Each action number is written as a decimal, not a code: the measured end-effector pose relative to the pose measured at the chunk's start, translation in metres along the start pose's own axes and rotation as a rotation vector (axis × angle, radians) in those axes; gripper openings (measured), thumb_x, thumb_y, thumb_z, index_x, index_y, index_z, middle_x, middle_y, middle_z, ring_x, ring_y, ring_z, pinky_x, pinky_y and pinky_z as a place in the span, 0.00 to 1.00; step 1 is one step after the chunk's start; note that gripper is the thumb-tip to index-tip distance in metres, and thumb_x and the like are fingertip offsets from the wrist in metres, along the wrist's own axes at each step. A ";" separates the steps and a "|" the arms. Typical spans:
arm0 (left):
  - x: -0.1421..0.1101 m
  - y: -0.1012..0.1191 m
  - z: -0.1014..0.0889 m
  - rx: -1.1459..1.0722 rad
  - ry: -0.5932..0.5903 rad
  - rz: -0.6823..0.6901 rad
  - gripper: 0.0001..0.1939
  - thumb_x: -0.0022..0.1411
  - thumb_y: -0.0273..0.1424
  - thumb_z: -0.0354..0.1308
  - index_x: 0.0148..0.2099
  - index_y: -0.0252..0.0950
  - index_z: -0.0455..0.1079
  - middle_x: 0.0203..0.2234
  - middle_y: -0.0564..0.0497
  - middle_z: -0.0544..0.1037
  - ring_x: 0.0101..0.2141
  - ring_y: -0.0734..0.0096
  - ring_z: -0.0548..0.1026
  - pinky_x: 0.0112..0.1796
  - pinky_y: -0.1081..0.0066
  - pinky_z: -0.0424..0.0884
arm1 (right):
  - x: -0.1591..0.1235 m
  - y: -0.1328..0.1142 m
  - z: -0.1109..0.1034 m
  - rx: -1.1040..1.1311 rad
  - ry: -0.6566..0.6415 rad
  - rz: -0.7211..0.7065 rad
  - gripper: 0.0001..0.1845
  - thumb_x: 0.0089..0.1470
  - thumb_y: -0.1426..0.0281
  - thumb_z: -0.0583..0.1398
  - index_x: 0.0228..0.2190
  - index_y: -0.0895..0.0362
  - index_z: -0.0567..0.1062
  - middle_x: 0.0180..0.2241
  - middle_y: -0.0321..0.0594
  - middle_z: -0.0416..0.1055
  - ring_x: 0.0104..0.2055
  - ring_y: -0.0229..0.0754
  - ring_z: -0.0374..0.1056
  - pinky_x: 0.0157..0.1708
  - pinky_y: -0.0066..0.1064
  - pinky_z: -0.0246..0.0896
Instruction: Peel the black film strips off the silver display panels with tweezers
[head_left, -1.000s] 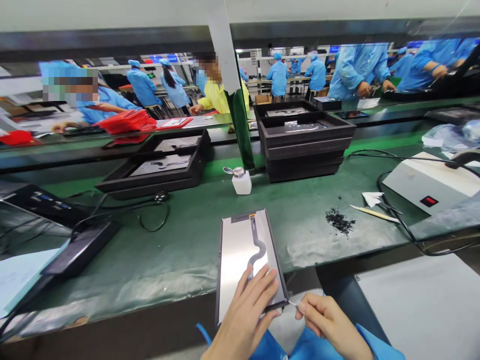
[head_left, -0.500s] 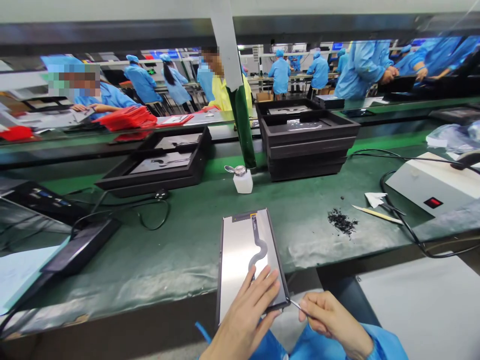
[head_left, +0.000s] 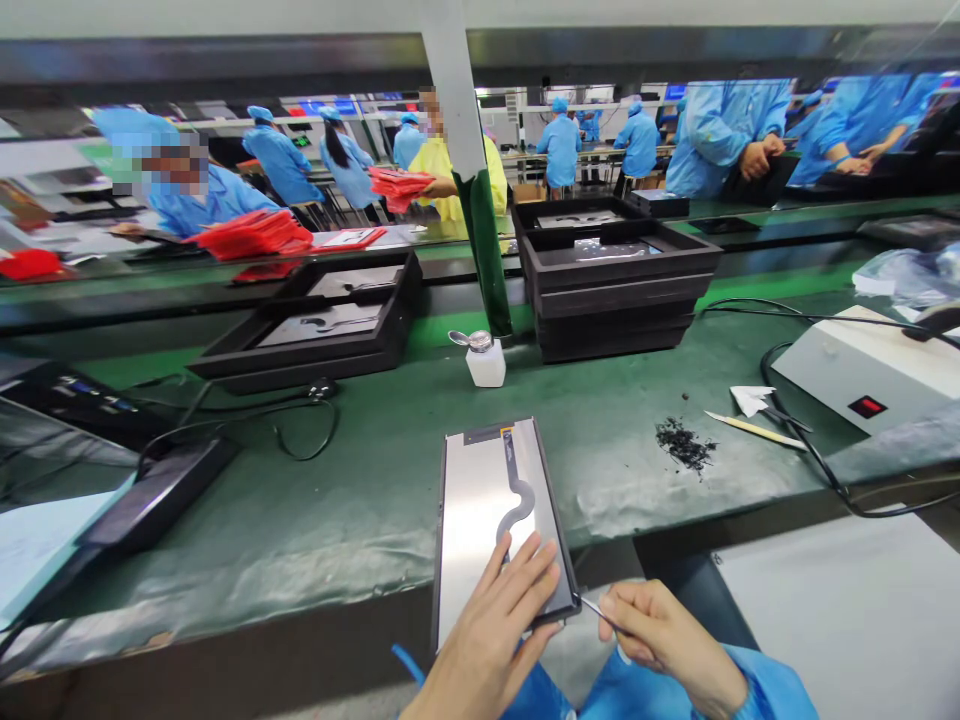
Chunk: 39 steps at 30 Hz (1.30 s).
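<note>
A display panel [head_left: 471,510] with a silvery back, a black frame and a curved grey flex cable [head_left: 514,495] lies partly on the green bench, its near end jutting past the edge. My left hand [head_left: 499,610] rests on its lower part, fingers spread flat over the metal and the end of the cable. In my right hand [head_left: 652,630], a thin metal tool [head_left: 596,606] is pinched between thumb and fingers. Its tip meets the panel's near right corner; most of the handle is hidden, so its exact kind is unclear.
Beyond the panel stands a white pump bottle [head_left: 487,363]. Black foam trays [head_left: 615,300] are stacked behind it, with more trays [head_left: 322,340] at left. Black scraps [head_left: 684,445], a yellow-handled blade [head_left: 754,428] and a white device [head_left: 877,370] lie right. Co-workers sit and stand opposite.
My hands, the panel and the tool look almost unmoved. Across the bench, the person in yellow now holds up red sheets, and co-workers' hands at right have shifted.
</note>
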<state>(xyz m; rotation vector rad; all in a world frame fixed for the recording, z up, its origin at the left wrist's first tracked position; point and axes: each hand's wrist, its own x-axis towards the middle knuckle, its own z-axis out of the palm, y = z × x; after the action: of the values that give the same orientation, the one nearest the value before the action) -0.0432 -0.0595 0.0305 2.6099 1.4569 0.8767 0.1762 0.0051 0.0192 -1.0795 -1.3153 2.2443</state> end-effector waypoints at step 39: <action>-0.002 -0.001 0.006 0.096 0.051 0.060 0.18 0.74 0.26 0.47 0.61 0.26 0.65 0.58 0.39 0.73 0.65 0.60 0.62 0.63 0.54 0.57 | 0.027 -0.029 -0.011 -0.071 0.102 -0.073 0.35 0.41 0.35 0.63 0.22 0.58 0.72 0.09 0.22 0.49 0.13 0.28 0.38 0.15 0.28 0.30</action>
<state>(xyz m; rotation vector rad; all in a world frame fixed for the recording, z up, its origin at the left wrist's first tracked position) -0.0418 -0.0588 0.0241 2.7335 1.4755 0.9074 0.1638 0.0432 0.0291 -1.1359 -1.3785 2.0757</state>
